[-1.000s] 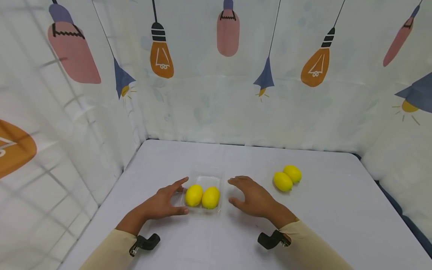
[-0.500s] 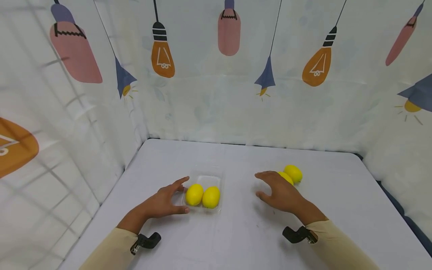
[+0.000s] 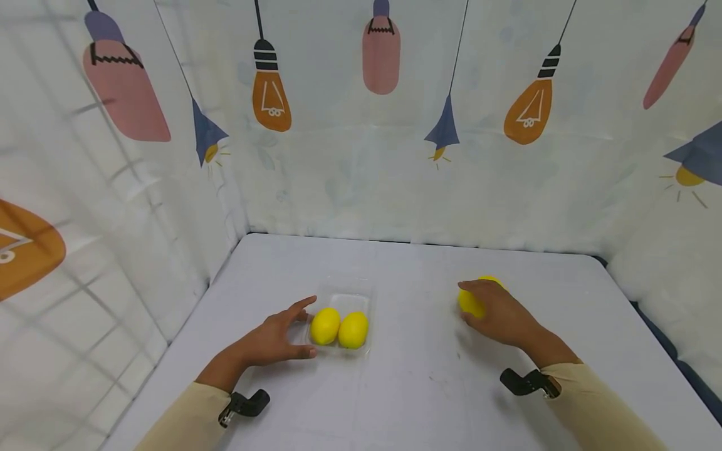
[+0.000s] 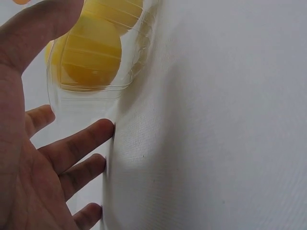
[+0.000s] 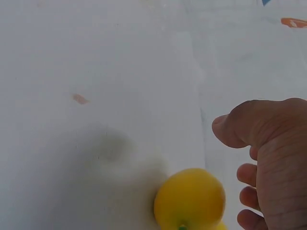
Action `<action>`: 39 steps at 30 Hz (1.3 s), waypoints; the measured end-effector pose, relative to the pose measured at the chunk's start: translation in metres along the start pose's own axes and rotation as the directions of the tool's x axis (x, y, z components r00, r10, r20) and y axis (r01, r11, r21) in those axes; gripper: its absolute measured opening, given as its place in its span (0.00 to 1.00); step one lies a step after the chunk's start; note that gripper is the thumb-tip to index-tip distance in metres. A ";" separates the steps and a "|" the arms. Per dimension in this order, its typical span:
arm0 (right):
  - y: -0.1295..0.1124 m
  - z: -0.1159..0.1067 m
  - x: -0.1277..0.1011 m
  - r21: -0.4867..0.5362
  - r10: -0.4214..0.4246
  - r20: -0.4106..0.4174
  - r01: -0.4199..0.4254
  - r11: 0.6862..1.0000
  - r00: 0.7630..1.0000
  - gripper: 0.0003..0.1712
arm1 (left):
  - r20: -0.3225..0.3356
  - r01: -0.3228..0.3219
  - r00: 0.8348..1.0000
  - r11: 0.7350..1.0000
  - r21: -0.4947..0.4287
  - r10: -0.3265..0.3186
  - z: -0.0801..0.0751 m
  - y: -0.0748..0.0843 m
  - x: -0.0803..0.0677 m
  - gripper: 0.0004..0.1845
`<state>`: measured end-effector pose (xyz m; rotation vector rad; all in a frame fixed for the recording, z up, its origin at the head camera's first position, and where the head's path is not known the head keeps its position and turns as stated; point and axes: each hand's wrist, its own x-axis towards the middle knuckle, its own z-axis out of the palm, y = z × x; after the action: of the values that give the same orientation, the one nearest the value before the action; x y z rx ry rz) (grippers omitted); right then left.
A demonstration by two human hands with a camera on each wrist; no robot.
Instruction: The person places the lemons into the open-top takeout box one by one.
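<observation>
Seen from the head camera, a smooth pale grey tabletop (image 3: 406, 388) sits inside soft white fabric walls printed with hanging light bulbs. A clear, thin plastic tray (image 3: 342, 316), rectangular with rounded corners, lies left of centre and holds two glossy oval yellow lemons (image 3: 338, 327) side by side, touching. The left hand (image 3: 269, 340) rests flat on the tabletop against the tray's left side, fingers straight and spread, fingertips touching the tray edge. Well apart to the right, the right hand (image 3: 499, 316) lies over a loose lemon (image 3: 470, 304), fingers curved across its top; a second lemon (image 3: 489, 279) peeps out just behind the hand. Whether the fingers truly grip the fruit or only cup it is hard to tell here. Both arms wear beige sleeves with a small black clip at each wrist.

In the left wrist view, the ridged, see-through tray wall (image 4: 91, 91) shows a lemon (image 4: 88, 57) behind it, and the open fingers (image 4: 76, 143) lie relaxed beside the tray on the finely woven cloth.

In the right wrist view, the loose lemon (image 5: 189, 199) rests on the cloth just beside the curled fingers (image 5: 249, 175), the bent thumb (image 5: 244, 127) above it, not clearly pressing.
</observation>
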<state>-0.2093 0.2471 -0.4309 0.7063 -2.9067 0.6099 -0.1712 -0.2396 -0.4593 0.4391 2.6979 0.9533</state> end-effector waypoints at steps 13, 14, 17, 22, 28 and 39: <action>0.020 -0.005 0.001 -0.019 0.061 0.041 -0.060 0.998 0.997 0.35 | -0.001 0.005 1.000 1.000 -0.009 -0.005 0.002 -0.002 -0.001 0.57; 0.021 -0.004 0.001 -0.023 0.063 0.045 -0.062 0.998 0.997 0.35 | 0.001 0.007 1.000 1.000 -0.012 -0.007 0.002 -0.002 -0.001 0.57; 0.023 -0.002 0.002 -0.041 0.038 0.047 -0.036 0.998 0.998 0.35 | 0.001 0.007 1.000 1.000 -0.014 -0.007 0.002 -0.003 -0.001 0.57; 0.026 0.001 0.003 -0.090 0.001 0.037 0.002 0.996 0.999 0.35 | 0.001 0.001 1.000 1.000 -0.015 -0.001 0.003 -0.004 -0.001 0.57; 0.024 0.001 0.003 -0.134 0.057 0.063 -0.048 0.990 0.996 0.37 | -0.003 -0.003 1.000 1.000 -0.012 0.003 0.002 -0.004 0.000 0.57; 0.018 0.000 0.006 -0.172 0.074 0.082 -0.059 0.983 0.994 0.43 | -0.003 0.001 1.000 1.000 -0.015 -0.001 0.002 -0.004 -0.001 0.57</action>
<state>-0.2224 0.2592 -0.4364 0.6329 -3.0274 0.3388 -0.1709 -0.2421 -0.4633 0.4329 2.6918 0.9746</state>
